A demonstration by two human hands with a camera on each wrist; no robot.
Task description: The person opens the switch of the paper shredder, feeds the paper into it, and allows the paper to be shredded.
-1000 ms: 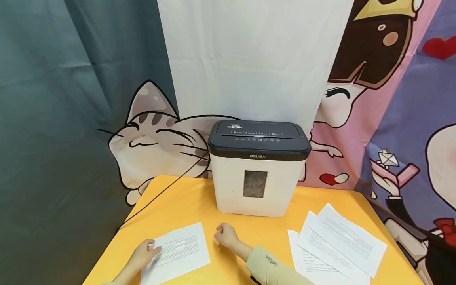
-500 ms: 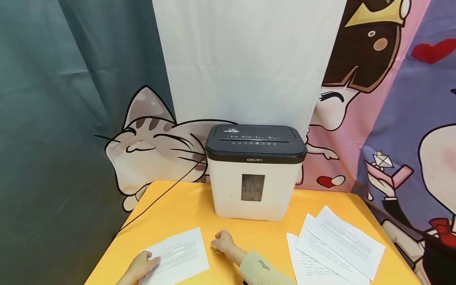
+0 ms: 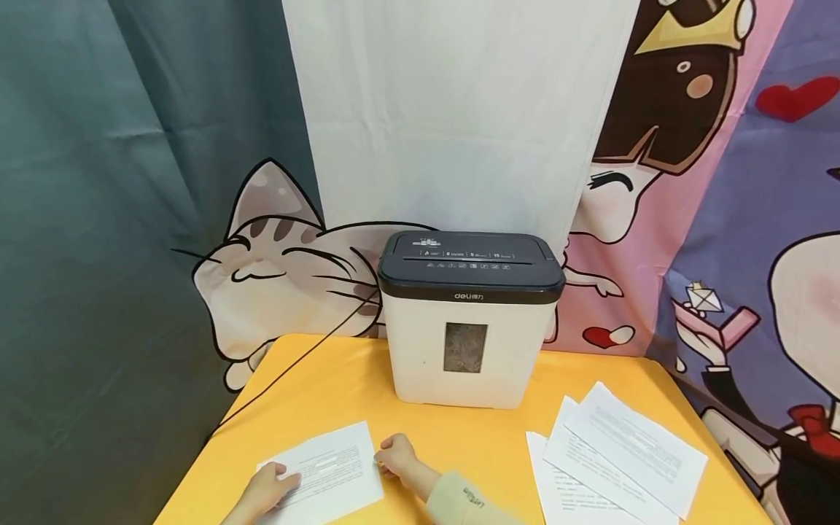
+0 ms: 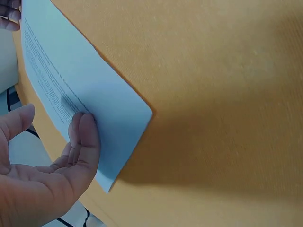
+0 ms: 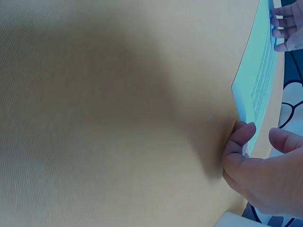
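Note:
A printed sheet of paper lies on the yellow table, slightly askew. My left hand is over its left part; in the left wrist view the fingertips touch the paper while the thumb stands apart, above the sheet. At the sheet's right edge is my right hand, its fingers bent and right beside the paper's border. In the right wrist view, the thumb of that hand is also spread away from the fingers.
A white paper shredder with a dark top stands at the back of the yellow table. Several printed sheets lie overlapping at the right. A black cord runs along the left. Printed curtains hang behind.
My right hand has moved left and down to the sheet's right edge. The left hand stays over the sheet's left part. The head view has shifted slightly.

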